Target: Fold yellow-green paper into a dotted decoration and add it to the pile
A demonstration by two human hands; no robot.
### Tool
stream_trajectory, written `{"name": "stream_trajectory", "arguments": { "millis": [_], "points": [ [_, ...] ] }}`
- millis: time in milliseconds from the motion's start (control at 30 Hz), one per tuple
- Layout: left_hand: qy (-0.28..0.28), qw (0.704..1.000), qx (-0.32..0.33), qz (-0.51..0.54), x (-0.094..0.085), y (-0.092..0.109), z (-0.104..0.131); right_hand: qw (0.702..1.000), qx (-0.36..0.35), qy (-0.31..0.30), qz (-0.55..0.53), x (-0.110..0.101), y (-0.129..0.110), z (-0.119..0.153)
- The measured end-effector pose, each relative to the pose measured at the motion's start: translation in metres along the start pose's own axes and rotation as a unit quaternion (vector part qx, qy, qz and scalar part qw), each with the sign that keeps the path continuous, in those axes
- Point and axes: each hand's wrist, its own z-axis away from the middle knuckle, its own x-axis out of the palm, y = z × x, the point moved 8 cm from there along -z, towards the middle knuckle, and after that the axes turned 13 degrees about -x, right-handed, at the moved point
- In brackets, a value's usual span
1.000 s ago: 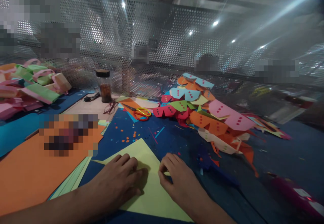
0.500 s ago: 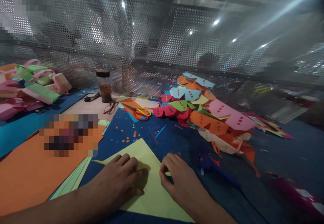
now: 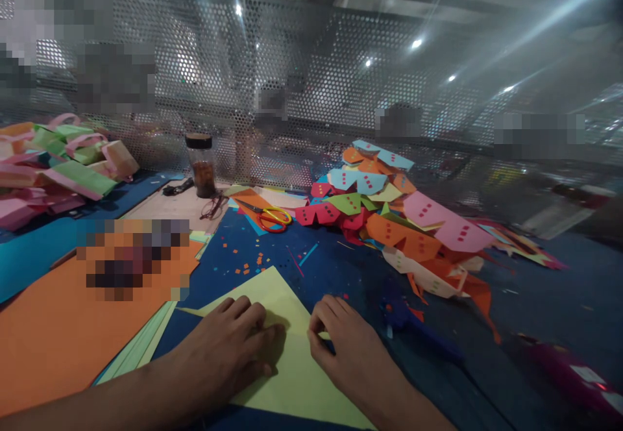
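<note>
A pale yellow sheet of paper lies on the dark blue table in front of me, one corner pointing away. My left hand rests palm down on its left part, fingers loosely bent and thumb apart, pressing on the paper. At the sheet's right edge, my right hand is closed, with thumb and forefinger pinching the paper there. The exact fold under my fingers is partly hidden. Right of that hand lies a blue glue gun with its cord.
Red-and-yellow scissors lie beyond the sheet among paper scraps. Folded coloured paper pieces are heaped at right. A capped jar stands near the perforated metal screen. Orange paper lies at left; a magenta object sits right.
</note>
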Motion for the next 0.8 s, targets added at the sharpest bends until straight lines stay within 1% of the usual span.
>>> {"name": "stream_trajectory", "arguments": {
  "millis": [200, 533, 800],
  "points": [
    [0.008, 1.000, 0.004, -0.007, 0.0000, -0.0001, 0.0000, 1.000, 0.001, -0.008, 0.003, 0.0010, -0.0005, -0.0010],
    [0.023, 1.000, 0.007, 0.007, -0.0048, 0.0015, 0.0016, 0.999, -0.011, 0.010, 0.028, -0.0025, 0.0055, 0.0028],
    [0.020, 1.000, 0.005, 0.005, -0.0007, 0.0001, 0.0010, 1.000, -0.010, -0.004, 0.025, -0.0041, 0.0069, 0.0032]
  ]
}}
